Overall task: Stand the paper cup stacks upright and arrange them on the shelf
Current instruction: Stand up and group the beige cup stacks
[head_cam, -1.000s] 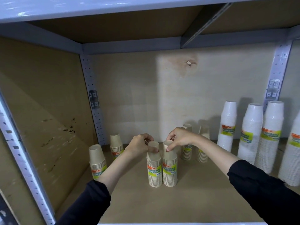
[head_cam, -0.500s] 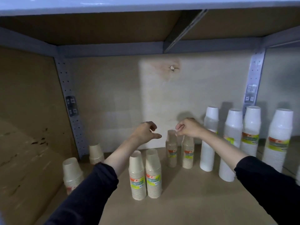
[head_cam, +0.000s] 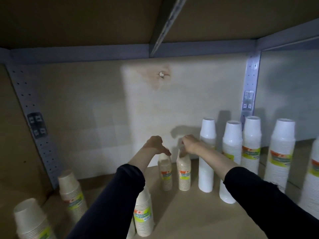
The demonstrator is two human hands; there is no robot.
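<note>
Two tan cup stacks [head_cam: 166, 171] [head_cam: 184, 171] stood upright on the shelf [head_cam: 198, 214], tops pinched by left hand [head_cam: 154, 144] and right hand [head_cam: 189, 144], fingers closed, white stacks [head_cam: 206, 156] alongside.

Both hands reach two upright kraft cup stacks [head_cam: 184, 171] near the shelf [head_cam: 189, 213] back, white stacks [head_cam: 206, 156] rightward.

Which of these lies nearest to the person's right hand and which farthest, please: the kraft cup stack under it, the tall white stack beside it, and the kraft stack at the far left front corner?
1. Kraft stack, directly under the right hand, fingers on its top.
2. Tall white stack, just to the hand's right.
3. Corner kraft stack, far left front.
</note>
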